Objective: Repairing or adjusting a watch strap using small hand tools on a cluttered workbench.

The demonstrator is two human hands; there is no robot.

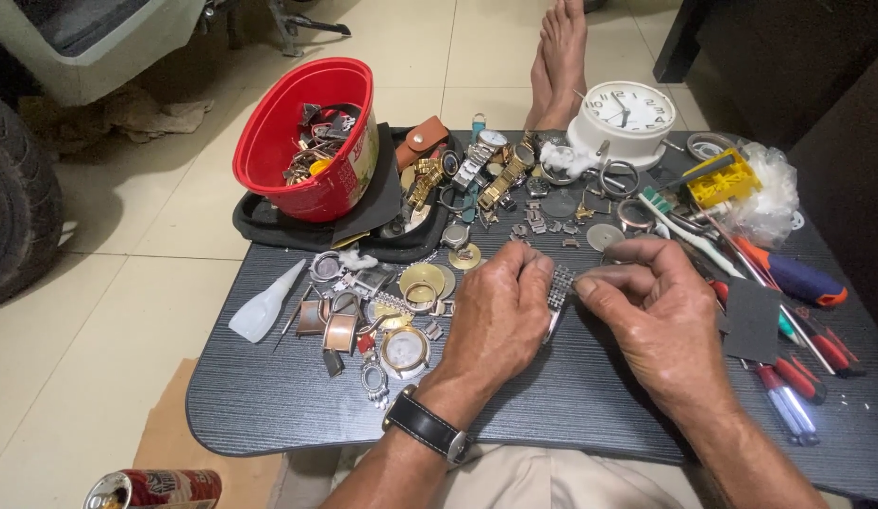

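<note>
My left hand (496, 316) and my right hand (656, 316) meet over the middle of a small dark table (298, 415). Between their fingertips they pinch a silver metal watch band (558, 287), each hand on one end. A black wristwatch (428, 426) is strapped on my left wrist. Just left of my left hand lie loose watch cases and rings (382, 320). Beyond the hands sit several finished watches (486, 170) with metal straps.
A red plastic tub (298, 141) of parts stands on a black tray at the back left. A white alarm clock (628, 118) is at the back right, a yellow tool (722, 179) beside it. Screwdrivers (797, 368) line the right edge. A white squeeze bottle (265, 303) lies left.
</note>
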